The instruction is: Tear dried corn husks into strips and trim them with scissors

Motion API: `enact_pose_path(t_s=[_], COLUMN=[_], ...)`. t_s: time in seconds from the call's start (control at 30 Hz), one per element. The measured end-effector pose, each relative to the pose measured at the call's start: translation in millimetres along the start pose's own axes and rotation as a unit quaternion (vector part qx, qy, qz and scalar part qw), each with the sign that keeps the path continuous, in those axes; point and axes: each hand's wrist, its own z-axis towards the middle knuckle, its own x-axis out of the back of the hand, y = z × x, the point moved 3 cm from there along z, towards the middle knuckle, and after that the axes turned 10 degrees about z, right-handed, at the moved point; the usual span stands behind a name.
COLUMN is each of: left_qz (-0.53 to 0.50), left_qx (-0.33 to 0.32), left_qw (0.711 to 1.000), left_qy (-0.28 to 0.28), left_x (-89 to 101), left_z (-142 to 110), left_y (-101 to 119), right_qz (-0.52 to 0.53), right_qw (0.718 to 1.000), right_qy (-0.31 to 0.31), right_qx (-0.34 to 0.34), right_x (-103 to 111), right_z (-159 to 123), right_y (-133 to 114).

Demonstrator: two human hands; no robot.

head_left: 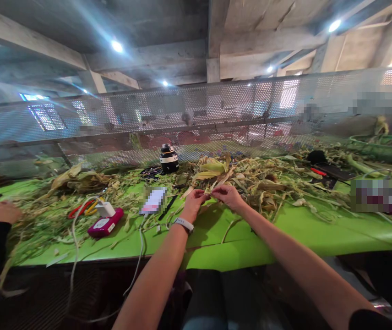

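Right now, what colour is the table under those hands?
The table is bright green; see the head view.

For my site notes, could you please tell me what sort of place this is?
Probably an indoor workshop: concrete beams overhead, a perforated partition, and dry leafy plant matter strewn over a green table.

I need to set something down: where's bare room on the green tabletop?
Mostly bare: the tabletop right of the right forearm, nearer than the husks, and a smaller patch between the phone cord and left forearm. Crowded: the far side and left.

A small, pale plant piece (209, 193) is pinched in fingers (217, 191).
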Motion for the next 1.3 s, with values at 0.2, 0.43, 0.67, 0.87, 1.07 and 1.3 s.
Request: enact_pose_path(t_s=[0.2, 0.43, 0.67, 0.87, 1.07, 1.3], left_qz=[0.016, 0.014, -0.006, 0.027, 0.077, 0.148], left_qx=[-0.026, -0.013, 0.011, -0.041, -0.091, -0.139], left_qw=[0.999, 0.999, 1.000, 0.999, 0.992, 0.978], left_qy=[0.028, 0.029, 0.027, 0.020, 0.049, 0.042], left_x=[1.2, 1.6, 1.3, 0.9, 0.7, -4.1], left_z=[-1, -1, 3, 1, 0, -8], left_y=[2, 1, -4, 1, 6, 15], right_qz=[-0.003, 0.006, -0.009, -0.040, -0.115, -0.154], right_qw=[1.000, 0.999, 0.999, 0.999, 0.990, 0.983], right_qy=[0.016, 0.029, 0.034, 0.028, 0.051, 0.031], right_qx=[-0.017, -0.016, -0.007, 0.013, 0.064, 0.096], right_x=[-2, -3, -2, 0, 2, -1], right_z=[-2, -4, -3, -1, 1, -3], right_y=[3, 0, 4, 7, 8, 3])
